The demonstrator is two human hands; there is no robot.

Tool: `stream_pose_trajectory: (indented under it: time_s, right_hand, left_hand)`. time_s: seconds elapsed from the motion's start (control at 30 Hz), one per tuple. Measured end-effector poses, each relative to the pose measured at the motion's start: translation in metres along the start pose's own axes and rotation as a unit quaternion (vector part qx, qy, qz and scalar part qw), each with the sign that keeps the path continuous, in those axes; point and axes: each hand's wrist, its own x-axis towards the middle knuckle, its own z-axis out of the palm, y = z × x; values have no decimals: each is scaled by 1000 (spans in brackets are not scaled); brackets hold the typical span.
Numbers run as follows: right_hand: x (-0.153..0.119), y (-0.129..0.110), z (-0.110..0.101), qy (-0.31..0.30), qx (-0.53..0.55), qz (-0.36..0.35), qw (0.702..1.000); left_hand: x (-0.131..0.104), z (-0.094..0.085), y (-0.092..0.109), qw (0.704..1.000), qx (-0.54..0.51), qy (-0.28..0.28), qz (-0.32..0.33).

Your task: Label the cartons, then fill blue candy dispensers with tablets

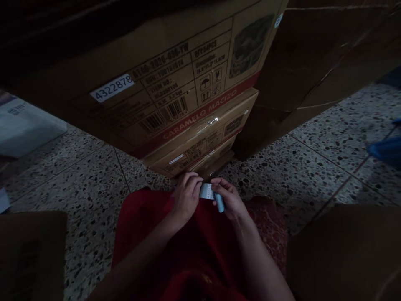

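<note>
My right hand (229, 198) is closed on a small roll of light-blue label tape (220, 202). From the roll a short strip with printed numbers stretches left to my left hand (187, 195), whose fingertips pinch its free end. Both hands are above my lap, just in front of a stack of cardboard boxes. The top box (175, 71) bears a white number label (112, 88) on its printed side. A lower box (194, 152) carries a similar small label (176, 159).
Larger brown cartons (313, 54) stand at the right. A whitish box (28, 125) is at the left, a blue object (385, 148) at the far right. More cardboard (31, 255) fills the lower corners. Speckled floor tiles (332, 150) show between them.
</note>
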Motion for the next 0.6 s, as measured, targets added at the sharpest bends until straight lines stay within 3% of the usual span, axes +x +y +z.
stream_pose_trajectory:
  time_s: [0.1, 0.17, 0.6]
  right_hand:
    - [1, 2, 3, 18, 8, -24, 1000]
    - [1, 3, 5, 22, 9, -33, 999]
    - [10, 8, 14, 42, 19, -42, 998]
  left_hand:
    - [-4, -6, 9, 998, -9, 53, 30]
    - [-7, -8, 12, 998, -9, 52, 40]
    - [2, -4, -2, 985, -136, -85, -66]
